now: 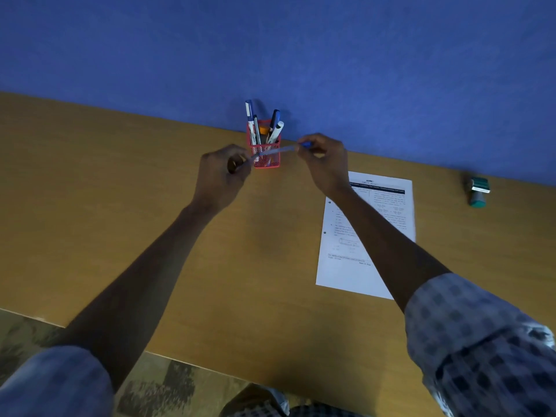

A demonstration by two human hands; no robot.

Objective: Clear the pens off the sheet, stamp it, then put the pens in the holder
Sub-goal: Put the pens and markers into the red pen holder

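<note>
A red mesh pen holder (266, 159) stands at the back of the desk against the blue wall, with several pens (272, 127) upright in it. In front of the holder a clear blue-capped pen (278, 151) is held level between both hands. My left hand (224, 171) pinches its left end and my right hand (323, 159) pinches its blue right end. The printed sheet (340, 266) lies flat to the right, partly under my right forearm, with no pens on it. A green stamp (478, 192) lies on its side at the far right.
The wooden desk (150, 191) runs along the blue wall (270, 49). Its near edge crosses the bottom of the view, with patterned floor (168, 380) below it. Checked sleeves are rolled up on both arms.
</note>
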